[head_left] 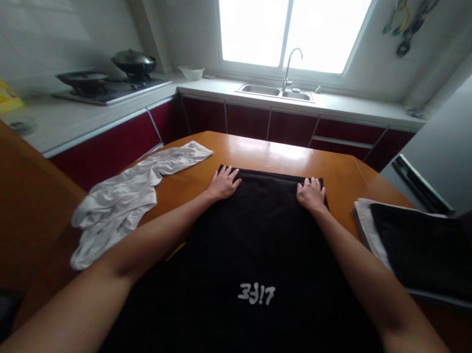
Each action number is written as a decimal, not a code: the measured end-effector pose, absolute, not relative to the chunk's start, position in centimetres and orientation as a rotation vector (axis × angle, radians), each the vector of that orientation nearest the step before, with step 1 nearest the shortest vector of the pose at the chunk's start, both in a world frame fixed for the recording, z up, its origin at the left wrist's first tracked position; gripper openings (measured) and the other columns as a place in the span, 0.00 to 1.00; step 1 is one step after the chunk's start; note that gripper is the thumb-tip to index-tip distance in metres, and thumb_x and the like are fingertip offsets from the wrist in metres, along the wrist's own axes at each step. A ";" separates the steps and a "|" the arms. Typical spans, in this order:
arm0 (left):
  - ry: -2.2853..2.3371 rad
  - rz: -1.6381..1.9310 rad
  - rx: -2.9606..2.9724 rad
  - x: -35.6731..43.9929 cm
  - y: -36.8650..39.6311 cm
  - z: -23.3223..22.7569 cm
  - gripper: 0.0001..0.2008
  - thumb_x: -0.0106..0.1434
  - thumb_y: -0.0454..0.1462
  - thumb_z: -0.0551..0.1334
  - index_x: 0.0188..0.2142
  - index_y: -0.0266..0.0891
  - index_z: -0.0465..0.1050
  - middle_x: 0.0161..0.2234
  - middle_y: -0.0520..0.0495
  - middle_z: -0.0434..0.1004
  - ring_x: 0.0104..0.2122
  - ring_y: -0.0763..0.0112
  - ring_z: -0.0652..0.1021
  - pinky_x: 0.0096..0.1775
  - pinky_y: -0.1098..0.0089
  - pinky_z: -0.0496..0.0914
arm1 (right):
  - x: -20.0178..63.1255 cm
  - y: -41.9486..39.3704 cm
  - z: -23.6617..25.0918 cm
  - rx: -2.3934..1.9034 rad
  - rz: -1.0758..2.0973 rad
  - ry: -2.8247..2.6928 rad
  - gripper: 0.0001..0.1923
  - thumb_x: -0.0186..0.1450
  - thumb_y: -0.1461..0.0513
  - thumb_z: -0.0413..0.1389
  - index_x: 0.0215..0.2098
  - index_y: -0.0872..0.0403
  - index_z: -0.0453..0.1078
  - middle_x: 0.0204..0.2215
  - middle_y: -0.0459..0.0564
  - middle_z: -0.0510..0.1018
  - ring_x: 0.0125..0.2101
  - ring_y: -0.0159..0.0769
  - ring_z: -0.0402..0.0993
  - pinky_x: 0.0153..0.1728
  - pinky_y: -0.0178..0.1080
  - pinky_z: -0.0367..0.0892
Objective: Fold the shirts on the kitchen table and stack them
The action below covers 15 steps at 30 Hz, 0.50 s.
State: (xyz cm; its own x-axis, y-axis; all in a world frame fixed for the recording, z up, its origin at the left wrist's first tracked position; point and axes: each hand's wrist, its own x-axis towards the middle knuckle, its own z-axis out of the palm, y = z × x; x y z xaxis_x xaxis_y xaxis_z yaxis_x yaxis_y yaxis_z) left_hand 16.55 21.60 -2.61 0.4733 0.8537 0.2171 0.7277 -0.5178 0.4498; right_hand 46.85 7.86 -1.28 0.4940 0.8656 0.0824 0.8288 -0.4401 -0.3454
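Note:
A black garment [262,236] lies spread over the wooden table, its near part reaching down out of view. White lettering on it reads "LIFE" upside down from where I stand. My left hand [224,183] rests on the garment's far left corner, palm down, fingers stretched out. At the far right corner my right hand [311,194] lies flat in the same way, fingers a little apart. Neither hand grips the cloth. Left of my left arm, a crumpled white satiny garment [127,197] lies along the table's edge.
Folded black and grey-white cloths [427,253] are stacked at the right of the wooden table [267,153]. Beyond stand a counter with a sink [260,90] and a stove [116,90] holding pans. A large pale appliance [468,126] rises at the right.

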 end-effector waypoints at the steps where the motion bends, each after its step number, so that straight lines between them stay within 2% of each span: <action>1: 1.377 0.543 2.441 16.4 21.8 -2.6 0.28 0.68 0.48 0.59 0.64 0.43 0.67 0.69 0.38 0.58 0.70 0.43 0.52 0.66 0.41 0.43 | 46.8 7.9 -1.6 -2.423 0.208 -1.438 0.32 0.73 0.52 0.40 0.69 0.62 0.54 0.70 0.66 0.51 0.70 0.53 0.40 0.67 0.60 0.37; 4: 1.446 0.372 2.476 16.1 22.7 -2.2 0.33 0.66 0.57 0.57 0.67 0.50 0.63 0.71 0.42 0.52 0.70 0.40 0.47 0.66 0.40 0.39 | 47.1 8.0 -2.2 -2.475 0.254 -1.461 0.38 0.73 0.45 0.38 0.72 0.60 0.47 0.73 0.63 0.42 0.72 0.49 0.33 0.67 0.61 0.29; 10: 1.450 0.283 2.456 16.8 24.4 -1.2 0.35 0.65 0.59 0.56 0.67 0.54 0.61 0.72 0.43 0.48 0.70 0.37 0.46 0.64 0.34 0.37 | 48.0 8.6 -1.9 -2.527 0.229 -1.447 0.43 0.70 0.38 0.40 0.73 0.53 0.47 0.73 0.62 0.40 0.72 0.55 0.30 0.65 0.65 0.29; 15: 1.413 0.413 2.525 18.6 23.4 -0.7 0.32 0.68 0.56 0.54 0.66 0.47 0.64 0.71 0.39 0.52 0.70 0.40 0.49 0.65 0.36 0.37 | 49.1 8.9 -1.3 -2.524 0.175 -1.385 0.44 0.70 0.38 0.39 0.73 0.57 0.49 0.73 0.65 0.41 0.72 0.54 0.32 0.66 0.63 0.30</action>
